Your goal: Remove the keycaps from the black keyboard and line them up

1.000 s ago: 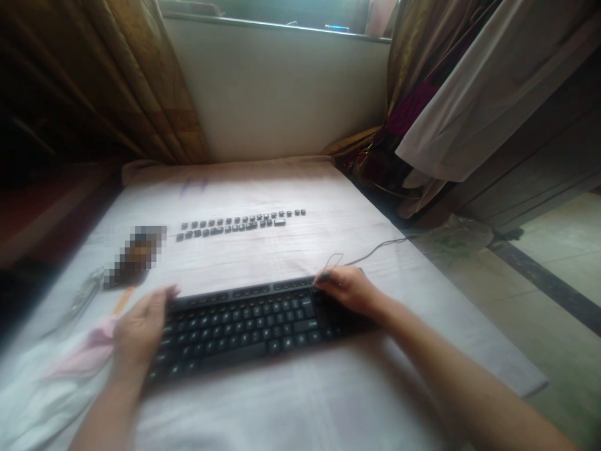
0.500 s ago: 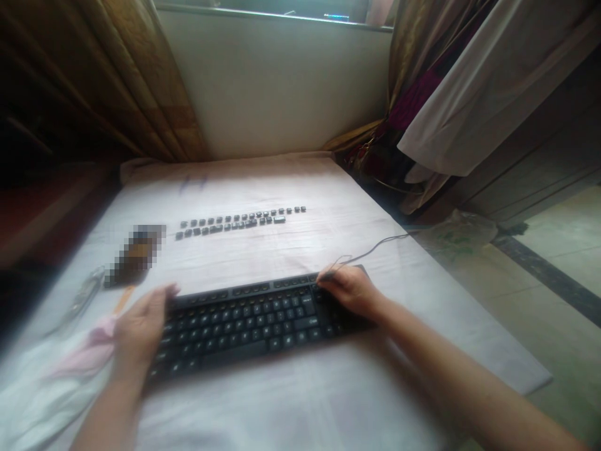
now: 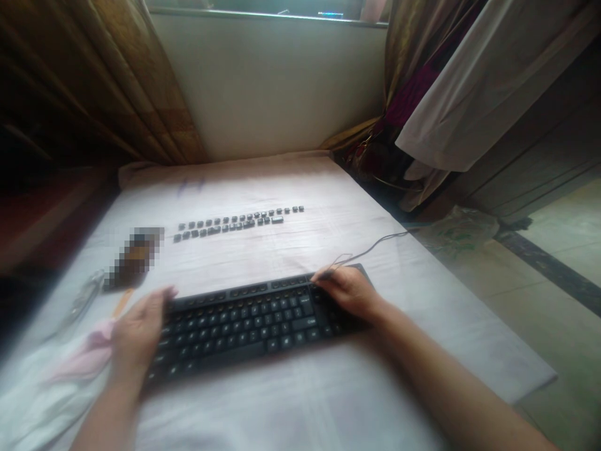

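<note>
So the bit that matters here is how the keyboard [image 3: 239, 319] sits between the two hands. It's on the cloth-covered bench [image 3: 263, 181], long axis running side to side across the person, a little skewed so the right end sits farther away than the left.

Left hand [image 3: 138, 329] is at the left end, its fingers [image 3: 164, 295] close together around the back left corner. Looks like contact, but the underside is hidden, so I can't tell if they're really clamped on it. Right hand [image 3: 350, 288] lies over the right-hand part, and its fingers [image 3: 334, 280] are pinched on a small dark piece [image 3: 326, 274] right by the back edge (too blurry for me to say what it is). From those fingertips most of the keyboard stretches off to the left and a touch toward the person. So the right hand is the nearer one for the right-hand keys, the left for the far left ones, and the middle is between them.

Beyond the back edge there are two rows of loose keycaps [image 3: 277, 220], roughly parallel to the keyboard and apart from both hands. A thin cable [image 3: 375, 242] runs from near the right fingertips toward the bench's right side.
</note>
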Available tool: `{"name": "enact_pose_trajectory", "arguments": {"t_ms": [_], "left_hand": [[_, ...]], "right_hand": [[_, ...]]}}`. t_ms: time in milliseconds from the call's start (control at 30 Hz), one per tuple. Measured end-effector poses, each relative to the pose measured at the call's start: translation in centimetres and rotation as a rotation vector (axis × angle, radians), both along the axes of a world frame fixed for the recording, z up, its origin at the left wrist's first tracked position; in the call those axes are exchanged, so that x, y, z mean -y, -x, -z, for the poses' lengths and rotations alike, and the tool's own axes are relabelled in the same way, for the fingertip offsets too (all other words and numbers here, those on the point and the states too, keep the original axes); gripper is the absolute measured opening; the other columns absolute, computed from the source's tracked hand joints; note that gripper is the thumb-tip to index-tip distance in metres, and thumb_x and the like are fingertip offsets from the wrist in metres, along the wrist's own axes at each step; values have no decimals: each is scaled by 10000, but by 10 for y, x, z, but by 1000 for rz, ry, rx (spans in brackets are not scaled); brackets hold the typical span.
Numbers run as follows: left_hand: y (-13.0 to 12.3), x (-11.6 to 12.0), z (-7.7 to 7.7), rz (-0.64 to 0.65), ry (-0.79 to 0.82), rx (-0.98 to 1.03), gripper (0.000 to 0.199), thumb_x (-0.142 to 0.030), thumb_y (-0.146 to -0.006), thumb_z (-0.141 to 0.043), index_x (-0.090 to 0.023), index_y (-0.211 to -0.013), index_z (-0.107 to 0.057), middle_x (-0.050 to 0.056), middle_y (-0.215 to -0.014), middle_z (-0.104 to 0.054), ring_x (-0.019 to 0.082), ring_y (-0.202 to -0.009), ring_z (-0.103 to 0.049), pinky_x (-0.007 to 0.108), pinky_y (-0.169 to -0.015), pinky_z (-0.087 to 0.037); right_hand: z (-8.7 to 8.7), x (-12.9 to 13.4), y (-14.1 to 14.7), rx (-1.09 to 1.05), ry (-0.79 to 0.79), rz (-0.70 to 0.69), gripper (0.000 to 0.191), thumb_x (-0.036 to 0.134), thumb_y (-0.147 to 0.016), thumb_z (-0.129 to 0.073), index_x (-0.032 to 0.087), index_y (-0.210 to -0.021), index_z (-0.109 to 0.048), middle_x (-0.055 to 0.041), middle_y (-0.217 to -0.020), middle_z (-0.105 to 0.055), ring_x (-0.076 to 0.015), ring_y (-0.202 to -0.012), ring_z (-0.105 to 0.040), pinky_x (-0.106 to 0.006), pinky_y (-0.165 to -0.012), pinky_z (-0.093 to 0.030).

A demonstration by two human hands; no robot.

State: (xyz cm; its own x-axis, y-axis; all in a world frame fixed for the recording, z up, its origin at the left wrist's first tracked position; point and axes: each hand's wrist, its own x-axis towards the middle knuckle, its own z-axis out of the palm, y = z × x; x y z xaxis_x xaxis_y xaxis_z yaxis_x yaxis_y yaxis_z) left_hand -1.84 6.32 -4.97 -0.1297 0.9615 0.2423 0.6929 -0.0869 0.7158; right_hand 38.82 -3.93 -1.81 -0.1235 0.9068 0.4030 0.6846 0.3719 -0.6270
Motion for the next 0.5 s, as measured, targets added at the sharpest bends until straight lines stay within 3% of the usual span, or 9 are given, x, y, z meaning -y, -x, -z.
{"name": "enact_pose_trajectory", "arguments": {"t_ms": [267, 500], "left_hand": [[3, 0, 3, -11, 11, -13, 453, -528, -862, -500, -184, -1041, -734, 77, -1002, -766, 262, -1038, -689, 436, -1026, -474], [4, 1, 2, -20, -17, -113, 478, -549, -886, -454, -199, -1049, -734, 67, -1000, -769, 249, -1008, -702, 413, -992, -506]], "right_hand": [[3, 3, 3, -108, -45, 34, 110, 195, -903, -577, 219, -893, -684, -42, -846, -758, -176, -762, -720, -272, -729, -561], [2, 4, 4, -239, 41, 82, 95, 249, -874, -616, 225, -841, -701, -38, -807, -757, -189, -729, -709, -299, -712, -563]]}}
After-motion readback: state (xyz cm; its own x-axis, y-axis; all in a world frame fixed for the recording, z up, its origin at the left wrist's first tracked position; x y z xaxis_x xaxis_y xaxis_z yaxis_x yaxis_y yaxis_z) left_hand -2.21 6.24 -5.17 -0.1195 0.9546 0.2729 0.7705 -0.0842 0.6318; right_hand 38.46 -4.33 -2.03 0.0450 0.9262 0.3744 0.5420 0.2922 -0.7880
